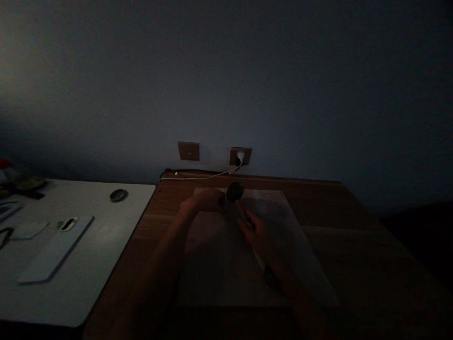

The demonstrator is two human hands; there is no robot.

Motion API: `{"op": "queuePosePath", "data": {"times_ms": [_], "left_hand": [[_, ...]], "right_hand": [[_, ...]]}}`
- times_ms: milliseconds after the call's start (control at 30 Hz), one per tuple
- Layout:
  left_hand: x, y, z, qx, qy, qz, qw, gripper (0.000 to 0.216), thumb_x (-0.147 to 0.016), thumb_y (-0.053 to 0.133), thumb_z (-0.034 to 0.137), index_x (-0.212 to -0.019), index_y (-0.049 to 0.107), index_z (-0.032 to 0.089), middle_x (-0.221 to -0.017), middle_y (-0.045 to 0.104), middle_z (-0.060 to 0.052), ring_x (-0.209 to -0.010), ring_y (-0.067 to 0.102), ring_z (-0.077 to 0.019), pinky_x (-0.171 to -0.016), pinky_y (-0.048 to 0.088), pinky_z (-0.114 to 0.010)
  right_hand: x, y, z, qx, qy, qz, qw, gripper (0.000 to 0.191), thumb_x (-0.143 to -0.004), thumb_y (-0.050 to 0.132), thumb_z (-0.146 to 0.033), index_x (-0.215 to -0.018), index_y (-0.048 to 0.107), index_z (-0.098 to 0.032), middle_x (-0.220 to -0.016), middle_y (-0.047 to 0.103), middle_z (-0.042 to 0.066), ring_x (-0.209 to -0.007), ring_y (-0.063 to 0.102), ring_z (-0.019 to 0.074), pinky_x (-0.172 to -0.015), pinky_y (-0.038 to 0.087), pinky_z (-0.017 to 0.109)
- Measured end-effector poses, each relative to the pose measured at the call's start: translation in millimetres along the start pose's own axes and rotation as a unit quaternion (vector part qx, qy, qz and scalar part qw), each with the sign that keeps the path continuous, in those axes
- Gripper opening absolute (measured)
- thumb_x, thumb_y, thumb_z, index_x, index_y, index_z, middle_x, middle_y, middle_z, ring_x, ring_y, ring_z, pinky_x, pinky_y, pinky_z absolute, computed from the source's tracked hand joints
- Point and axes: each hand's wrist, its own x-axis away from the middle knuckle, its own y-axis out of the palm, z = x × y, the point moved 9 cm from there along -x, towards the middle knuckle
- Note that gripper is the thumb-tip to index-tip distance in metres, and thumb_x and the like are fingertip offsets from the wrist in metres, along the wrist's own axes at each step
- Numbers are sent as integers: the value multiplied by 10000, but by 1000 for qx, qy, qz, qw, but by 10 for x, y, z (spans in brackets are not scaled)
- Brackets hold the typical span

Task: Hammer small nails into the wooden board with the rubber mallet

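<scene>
My right hand (257, 231) is wrapped round the pale handle of a mallet (235, 191), whose dark round head points away from me. To the left of that head, my left hand (211, 200) is closed over the far part of a pale board (226, 264). Its fingertips are in shadow, so I cannot make out what they hold, if anything. The board lies flat on a brown wooden table (339, 250), beneath both hands. The light is very dim.
A white table (102, 245) adjoins on the left, bearing a phone (56, 250), a roll of tape (118, 195) and dark clutter at its far end. Behind are a wall, a socket (240, 156) with a plug, and a white cable (198, 178) along the table's back edge.
</scene>
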Motion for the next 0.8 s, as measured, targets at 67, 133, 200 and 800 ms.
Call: {"op": "queuePosePath", "data": {"times_ms": [67, 133, 200, 800], "left_hand": [[-4, 41, 63, -6, 5, -20, 1000, 224, -732, 770, 329, -918, 737, 209, -929, 763, -34, -843, 703, -201, -694, 478, -234], [-13, 87, 116, -16, 9, -35, 999, 242, -725, 780, 322, -933, 747, 203, -930, 765, -34, -841, 703, -202, -710, 486, -242], [-22, 132, 166, -18, 16, -46, 999, 234, -723, 788, 318, -922, 752, 200, -925, 769, -32, -838, 705, -201, -707, 489, -243], [59, -286, -152, 10, -5, 112, 994, 175, -777, 596, 73, -819, 747, 151, -829, 738, -46, -786, 657, -185, -735, 459, -251]], "right_hand": [[-1, -18, 40, -18, 11, 12, 1000, 582, -885, 554, -549, -1262, 647, -116, -559, 575, -22, -447, 517, 151, -462, 409, 266], [2, -33, 62, -30, 21, 19, 999, 639, -881, 543, -579, -1284, 621, -89, -525, 539, -42, -414, 489, 141, -435, 396, 261], [7, -46, 61, -35, 24, 23, 999, 644, -874, 540, -589, -1257, 624, -79, -495, 505, -56, -396, 473, 138, -420, 391, 259], [-9, -77, 35, -50, 1, 30, 998, 402, -872, 561, -581, -906, 607, -183, -538, 524, -39, -415, 476, 129, -435, 375, 261]]}}
